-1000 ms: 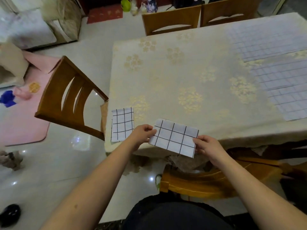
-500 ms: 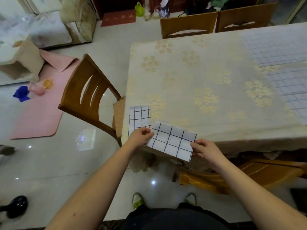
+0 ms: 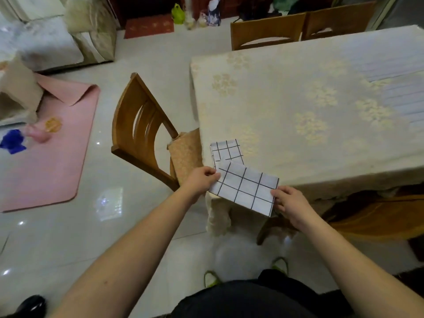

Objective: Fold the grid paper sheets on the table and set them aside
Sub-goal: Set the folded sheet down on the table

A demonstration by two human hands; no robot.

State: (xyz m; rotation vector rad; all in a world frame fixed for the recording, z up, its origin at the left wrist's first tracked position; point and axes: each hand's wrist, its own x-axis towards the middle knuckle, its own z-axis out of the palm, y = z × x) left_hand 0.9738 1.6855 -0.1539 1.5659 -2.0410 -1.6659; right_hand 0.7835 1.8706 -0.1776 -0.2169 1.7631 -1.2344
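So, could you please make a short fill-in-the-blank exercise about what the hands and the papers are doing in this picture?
1. The folded grid paper is held by ____ hands at once.
2. The left hand pinches its left edge, and the right hand pinches its ____ edge.
3. A smaller folded paper lies on the table near its ____ corner.

Missing words: two; right; front left

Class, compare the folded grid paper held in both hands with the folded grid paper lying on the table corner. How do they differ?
The held folded grid paper is pinched at its ends by the left hand and right hand; the folded grid paper on the beige tablecloth, lying flat, is untouched. The held one looks wider and overlaps the lying one's near edge. Both are white with black grid lines.
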